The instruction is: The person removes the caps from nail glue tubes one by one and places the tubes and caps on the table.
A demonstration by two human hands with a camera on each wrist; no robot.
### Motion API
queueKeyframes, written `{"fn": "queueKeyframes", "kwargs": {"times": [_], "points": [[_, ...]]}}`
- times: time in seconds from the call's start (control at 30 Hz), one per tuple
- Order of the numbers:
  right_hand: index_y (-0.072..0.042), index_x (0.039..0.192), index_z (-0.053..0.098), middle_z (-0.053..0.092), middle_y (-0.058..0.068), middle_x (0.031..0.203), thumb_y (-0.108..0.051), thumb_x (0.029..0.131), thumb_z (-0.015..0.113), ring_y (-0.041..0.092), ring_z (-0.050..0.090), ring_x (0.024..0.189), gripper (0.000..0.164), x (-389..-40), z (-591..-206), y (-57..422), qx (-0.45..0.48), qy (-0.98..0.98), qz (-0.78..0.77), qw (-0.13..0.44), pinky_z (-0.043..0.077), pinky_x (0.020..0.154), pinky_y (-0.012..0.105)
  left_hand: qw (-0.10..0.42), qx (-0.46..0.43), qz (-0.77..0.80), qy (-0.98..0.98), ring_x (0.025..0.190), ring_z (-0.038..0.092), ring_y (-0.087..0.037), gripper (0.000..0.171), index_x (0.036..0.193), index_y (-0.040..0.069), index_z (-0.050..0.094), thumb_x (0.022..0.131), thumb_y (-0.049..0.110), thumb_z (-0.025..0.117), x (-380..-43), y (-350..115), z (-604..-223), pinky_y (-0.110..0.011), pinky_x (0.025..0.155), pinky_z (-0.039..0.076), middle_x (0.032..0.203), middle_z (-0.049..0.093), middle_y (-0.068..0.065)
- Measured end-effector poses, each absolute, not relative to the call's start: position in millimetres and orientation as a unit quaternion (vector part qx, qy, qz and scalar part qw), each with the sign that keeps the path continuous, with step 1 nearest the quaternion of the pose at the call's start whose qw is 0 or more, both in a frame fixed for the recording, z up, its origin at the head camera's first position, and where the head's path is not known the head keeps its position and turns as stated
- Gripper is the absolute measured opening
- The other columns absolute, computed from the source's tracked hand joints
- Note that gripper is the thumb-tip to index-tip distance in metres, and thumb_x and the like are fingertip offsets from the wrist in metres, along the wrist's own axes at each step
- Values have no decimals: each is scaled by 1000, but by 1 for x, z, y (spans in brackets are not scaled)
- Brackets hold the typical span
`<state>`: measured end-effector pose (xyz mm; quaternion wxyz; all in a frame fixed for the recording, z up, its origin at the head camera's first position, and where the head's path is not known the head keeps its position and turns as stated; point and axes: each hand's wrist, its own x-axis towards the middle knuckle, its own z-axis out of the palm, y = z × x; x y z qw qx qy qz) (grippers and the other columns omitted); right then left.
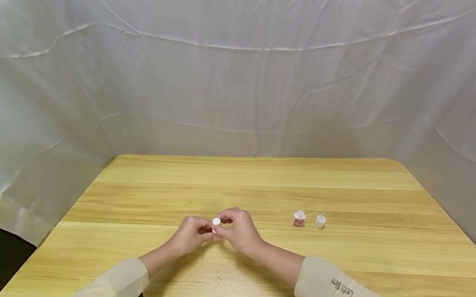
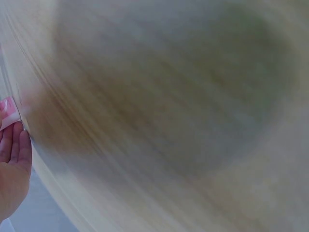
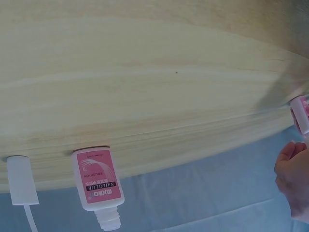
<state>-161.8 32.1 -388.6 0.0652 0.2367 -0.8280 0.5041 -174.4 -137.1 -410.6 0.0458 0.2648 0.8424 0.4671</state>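
A small pink-and-white nail glue bottle (image 3: pixel 300 115) is between both hands, its white cap (image 1: pixel 216 221) uppermost in the head view. My left hand (image 1: pixel 190 235) grips the bottle's body from the left, thumb and fingers around it. From the right, my right hand (image 1: pixel 242 230) pinches at the cap with thumb and fingertips. Most of the bottle is covered by the fingers in the head view. In the left wrist view, my left hand (image 2: pixel 14 164) and part of the pink label (image 2: pixel 8 112) show at the edge.
An uncapped nail glue bottle (image 1: pixel 299 220) with a pink label stands right of the hands on the wooden table (image 1: pixel 260 181). Beside it, a white brush cap (image 1: pixel 320 222) stands with its thin stem pointing up. Pale curtains (image 1: pixel 241 90) hang around the table.
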Motion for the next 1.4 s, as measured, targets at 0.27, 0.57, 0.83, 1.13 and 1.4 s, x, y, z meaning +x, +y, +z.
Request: {"fn": "queueKeyframes", "kwargs": {"times": [0.27, 0.57, 0.83, 1.13, 1.4], "points": [[2, 93, 69, 68, 14, 95, -2, 83, 66, 25, 64, 90, 11, -162, -386, 35, 253, -820, 511, 47, 54, 82, 40, 48, 266, 472, 839, 78, 69, -20, 13, 89, -6, 71, 78, 2, 71, -175, -137, -411, -15, 69, 54, 86, 71, -18], [2, 96, 68, 70, 10, 92, -4, 84, 66, 20, 62, 85, 14, -165, -385, 36, 268, -823, 496, 62, 53, 77, 37, 51, 275, 486, 828, 80, 70, -20, 19, 93, -6, 70, 78, 5, 71, -176, -137, -412, -16, 70, 55, 89, 71, -19], [-1, 95, 66, 70, 5, 85, -7, 85, 66, 14, 61, 79, 12, -166, -386, 38, 259, -823, 504, 41, 50, 74, 30, 57, 267, 490, 828, 80, 69, -19, 19, 94, -5, 70, 79, 7, 71, -175, -136, -412, -16, 70, 55, 90, 71, -18], [2, 97, 66, 69, 7, 90, -2, 83, 64, 15, 58, 82, 14, -165, -386, 37, 252, -824, 507, 31, 50, 74, 26, 51, 268, 486, 830, 78, 70, -19, 18, 92, -5, 71, 78, 7, 72, -175, -137, -412, -15, 69, 54, 89, 71, -17], [-1, 93, 68, 70, 6, 90, -6, 84, 67, 18, 60, 83, 11, -167, -383, 38, 256, -830, 493, 41, 50, 73, 28, 45, 266, 486, 832, 79, 69, -16, 19, 92, -5, 71, 78, 7, 72, -176, -137, -414, -15, 70, 55, 89, 71, -17]]}}
